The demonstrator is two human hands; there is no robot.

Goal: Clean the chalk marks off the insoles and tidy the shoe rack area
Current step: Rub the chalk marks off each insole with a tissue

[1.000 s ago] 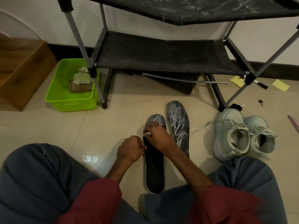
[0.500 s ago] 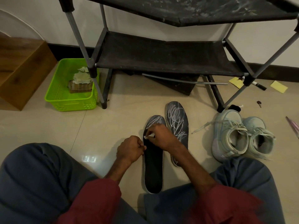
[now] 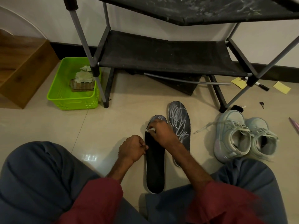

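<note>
wiping at the toe end of the near insole [image 3: 155,167], the right hand [image 3: 161,131] has its fingers curled tight round a small white wad [image 3: 150,130], which looks like tissue or cloth, and presses it onto the dark surface where a few pale chalk strokes show just past the knuckles. the heel and middle of this insole look plain black, so the step in hand seems to be the last of the first insole. it lies flat on the floor tiles between the person's knees, toe pointing to the shoe rack [image 3: 161,54]. the left hand [image 3: 132,148] sits at its left edge with fingers bunched, apparently pinching the rim to keep it from sliding. just beside it on the right, touching or nearly so, lies the far insole [image 3: 179,125], covered in thick white scribble and untouched by either hand. the next move likely calls for short firm rubs over the toe, then shifting both hands across to the scribbled one, with the steadying hand anchoring it the same way. further right a pair of pale sneakers [image 3: 233,138] stands with laces trailing. beyond are yellow notes [image 3: 282,87], a marker [image 3: 262,86] and a small key [image 3: 262,104] on the floor, a loose grey rod [image 3: 186,80] under the rack, and to the left a green basket [image 3: 64,101] holding crumpled paper, all of it yet to be tidied.
</note>
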